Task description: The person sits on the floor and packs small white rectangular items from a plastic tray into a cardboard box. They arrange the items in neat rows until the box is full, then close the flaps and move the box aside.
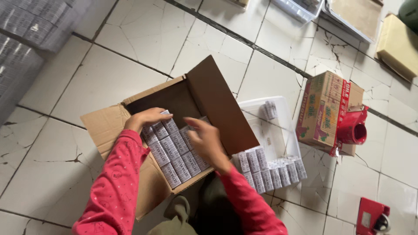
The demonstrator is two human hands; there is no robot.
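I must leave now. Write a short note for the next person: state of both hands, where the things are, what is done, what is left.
Left hand: resting on the packs at the back of the carton, no firm grip visible.
Right hand: over the packs in carton; whether it holds one is hidden.
Done: several rows lie packed in the carton.
Left: more packs wait in the clear tub to its right.

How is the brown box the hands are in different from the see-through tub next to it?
The brown cardboard box is solid, with flaps folded open; the clear plastic tub lets the floor tiles show through and has no flaps. The cardboard box has both hands in it, left hand and right hand, resting on the packs; nobody touches the tub. The box's packs fill its near part; the tub's line only its near edge. Both hold the same small white packs.
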